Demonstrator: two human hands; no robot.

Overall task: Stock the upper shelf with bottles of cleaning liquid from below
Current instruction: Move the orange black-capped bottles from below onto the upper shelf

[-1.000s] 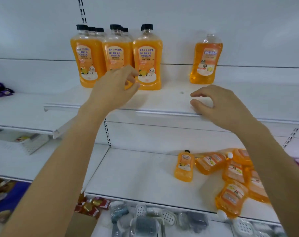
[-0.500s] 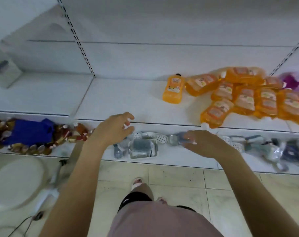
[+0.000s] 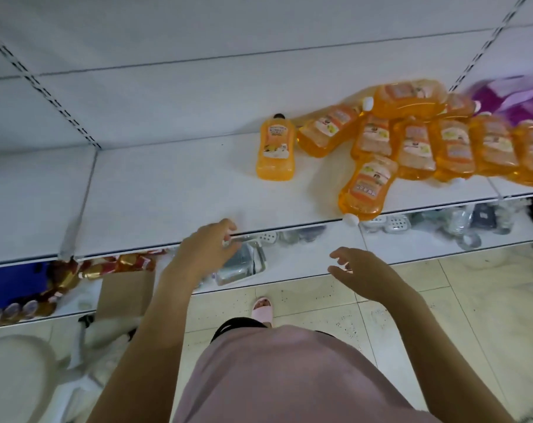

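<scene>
Head view: the white lower shelf [image 3: 167, 193] runs right across. The heap of orange bottles [image 3: 417, 141] lies on its right part, with one white-capped bottle [image 3: 367, 190] poking over the front edge. A black-capped bottle [image 3: 275, 151] stands just left of the heap. The left hand [image 3: 204, 254] hovers at the shelf's lip, fingers loosely curled and empty. The right hand [image 3: 362, 273] is beside it, fingers apart, also empty.
</scene>
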